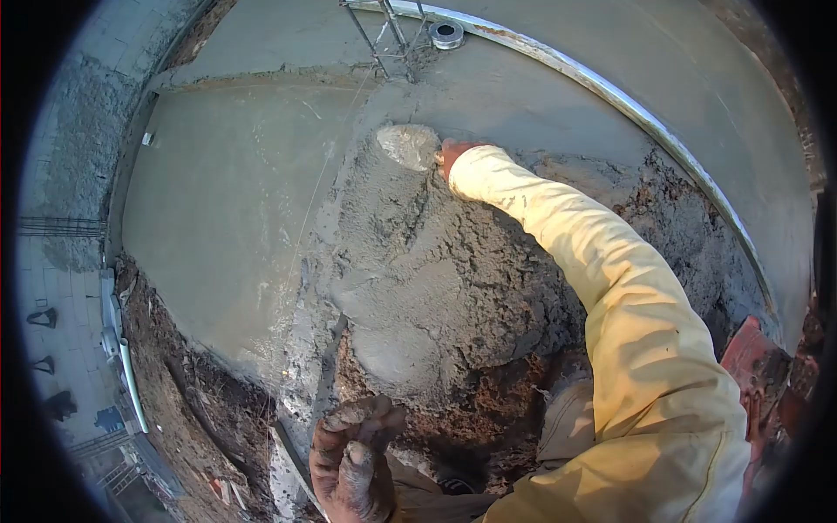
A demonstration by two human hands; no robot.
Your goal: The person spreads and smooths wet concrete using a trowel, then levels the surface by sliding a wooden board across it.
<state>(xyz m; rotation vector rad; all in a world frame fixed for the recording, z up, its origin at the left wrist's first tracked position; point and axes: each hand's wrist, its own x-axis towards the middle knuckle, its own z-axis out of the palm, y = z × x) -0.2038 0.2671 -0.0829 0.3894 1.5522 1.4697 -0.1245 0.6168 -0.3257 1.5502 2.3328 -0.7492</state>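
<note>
My right hand [452,159], at the end of a pale yellow sleeve, is closed around the handle of a trowel. The trowel's blade [408,146], coated in grey mix, rests on the wet concrete [397,288] and points left. Near the bottom of the view is my left hand [356,462], smeared with cement. Its fingers are loosely curled, the thumb stands apart from them, and nothing shows in its grasp. Rough, lumpy concrete lies between the two hands, with brown soil below it.
Smooth wet concrete [227,209] spreads to the left, with a thin string line along its edge. A long metal straightedge [602,87] curves across the upper right. Steel rebar [392,35] stands beside a roll [446,35]. A red object [754,357] lies at the right.
</note>
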